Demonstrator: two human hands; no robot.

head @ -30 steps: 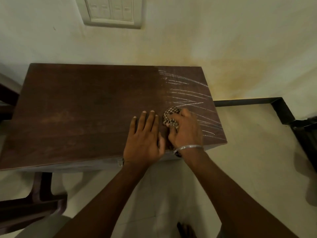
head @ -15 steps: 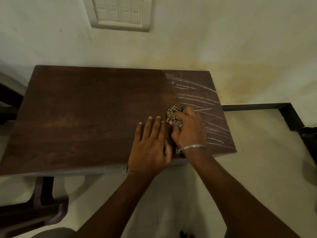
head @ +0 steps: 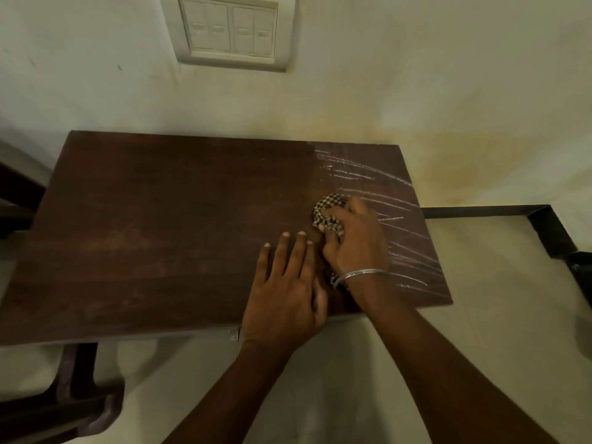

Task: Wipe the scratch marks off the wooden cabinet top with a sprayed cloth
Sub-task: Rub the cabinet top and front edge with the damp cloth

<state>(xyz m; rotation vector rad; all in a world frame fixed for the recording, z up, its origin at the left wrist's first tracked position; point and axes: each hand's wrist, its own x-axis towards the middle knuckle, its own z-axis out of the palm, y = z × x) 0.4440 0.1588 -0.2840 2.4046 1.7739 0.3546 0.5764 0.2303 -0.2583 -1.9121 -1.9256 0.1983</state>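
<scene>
The dark wooden cabinet top [head: 166, 225] fills the middle of the view. White scratch marks [head: 394, 203] streak its right end. My right hand [head: 358, 241], with a metal bangle on the wrist, presses a bunched black-and-white checked cloth [head: 330, 209] onto the wood at the left edge of the scratches. Most of the cloth is hidden under the palm. My left hand [head: 285, 293] lies flat on the top beside it, fingers spread, holding nothing.
A white switch panel [head: 230, 30] is on the wall behind the cabinet. A dark chair frame [head: 73, 408] stands at the lower left. A dark skirting strip [head: 499, 213] runs along the floor on the right, near a dark object [head: 581, 267].
My right hand and the cloth have slid away from me, up the cabinet top along the scratches. The left hand stays flat beside it. The view has tilted so more wall shows.
</scene>
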